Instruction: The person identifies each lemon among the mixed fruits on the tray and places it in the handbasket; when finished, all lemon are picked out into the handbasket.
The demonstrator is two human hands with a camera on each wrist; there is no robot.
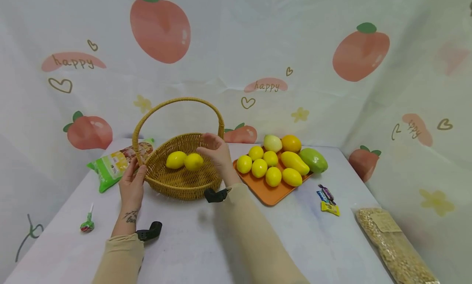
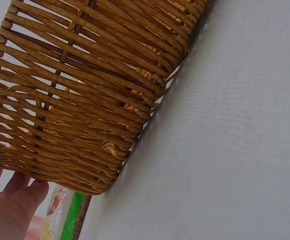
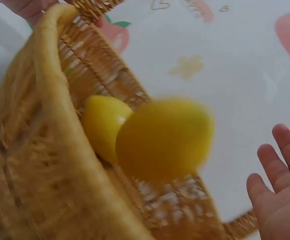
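Observation:
A wicker basket [image 1: 177,189] with a tall arched handle stands on the table, tilted in the right wrist view. My left hand [image 1: 132,187] holds its left end at the foot of the handle; in the left wrist view its fingertips [image 2: 37,190] lie on the woven edge. Inside the basket is one lemon [image 1: 175,160]. A second lemon [image 3: 165,139], blurred, is apart from my right hand and overlaps the first in the right wrist view. Over the basket's right side, my right hand [image 1: 218,153] has its fingers spread, holding nothing.
Right of the basket, an orange tray [image 1: 271,198] carries several yellow fruits, an orange and a pale fruit, with a green mango [image 1: 313,160] at its edge. Wrapped candies [image 1: 327,200] and a bag of grains [image 1: 394,247] lie right; a green packet [image 1: 110,169] and lollipop [image 1: 87,223] left.

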